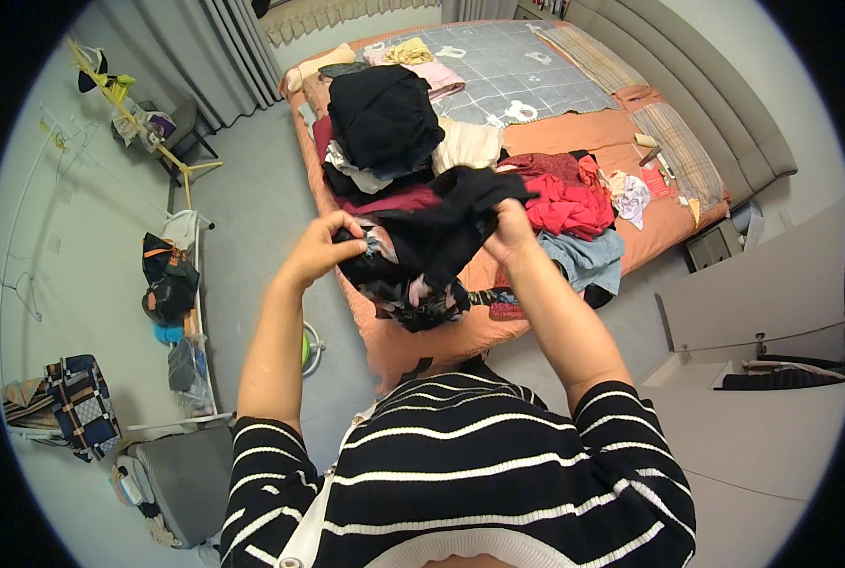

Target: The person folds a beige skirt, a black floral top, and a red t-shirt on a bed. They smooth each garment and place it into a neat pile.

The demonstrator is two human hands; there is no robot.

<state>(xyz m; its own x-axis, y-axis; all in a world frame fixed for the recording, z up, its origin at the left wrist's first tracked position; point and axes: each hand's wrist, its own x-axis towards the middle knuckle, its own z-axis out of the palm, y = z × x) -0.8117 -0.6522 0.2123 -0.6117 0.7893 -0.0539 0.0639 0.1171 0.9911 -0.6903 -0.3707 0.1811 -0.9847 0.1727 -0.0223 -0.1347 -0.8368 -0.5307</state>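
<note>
Between my two hands hangs a black garment with a pale and pink floral print [418, 256], held up over the near edge of the bed. My left hand [326, 248] pinches its printed left side. On the other side, my right hand [509, 232] grips the plain black part. Just beyond it stands a stack of folded dark clothes [380, 114], with white and dark red pieces lower down. To the right of my right hand lies a heap with a bright red garment [574, 201] and a light blue denim piece [583, 257].
The bed [384, 346] has an orange sheet and a grey patterned blanket [526, 71]. Along the left wall are a clothes rack [195, 170], a chair [184, 128] and hanging bags [169, 275]. At the right, an open cabinet [716, 374] holds dark clothes.
</note>
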